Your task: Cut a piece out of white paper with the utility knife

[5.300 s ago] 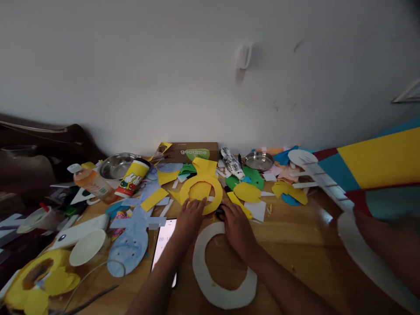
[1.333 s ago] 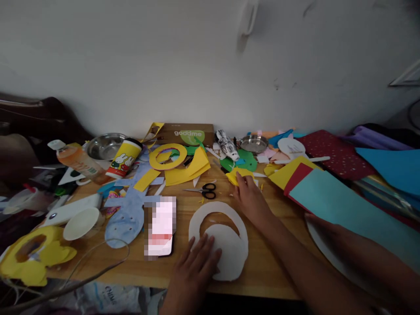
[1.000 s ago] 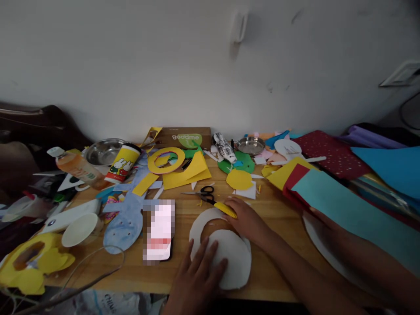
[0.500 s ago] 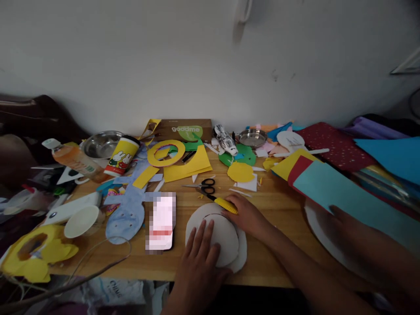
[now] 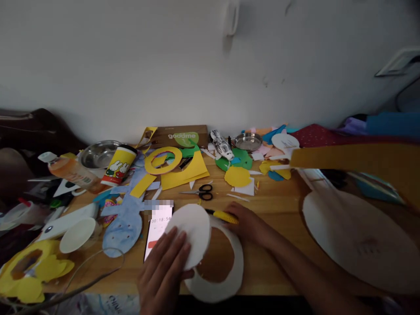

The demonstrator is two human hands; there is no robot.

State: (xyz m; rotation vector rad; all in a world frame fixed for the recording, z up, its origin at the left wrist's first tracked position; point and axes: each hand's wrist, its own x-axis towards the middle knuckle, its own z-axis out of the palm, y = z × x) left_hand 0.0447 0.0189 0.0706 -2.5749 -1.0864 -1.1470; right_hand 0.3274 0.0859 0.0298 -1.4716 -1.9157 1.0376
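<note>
Your left hand (image 5: 164,271) presses flat, fingers spread, on the disc (image 5: 192,227) at the table's (image 5: 278,210) near edge, overlapping the ring (image 5: 238,267) and phone (image 5: 157,223). Your right hand (image 5: 246,221) closes round the cutter (image 5: 225,216). Best keep pressure even, blade off the paper.

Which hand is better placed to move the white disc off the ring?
Left hand: its fingers lie on the white disc; the right hand grips the yellow knife beside the ring.

A plain white wall (image 5: 138,65) rises behind the wooden table (image 5: 278,210), dimly lit.
</note>
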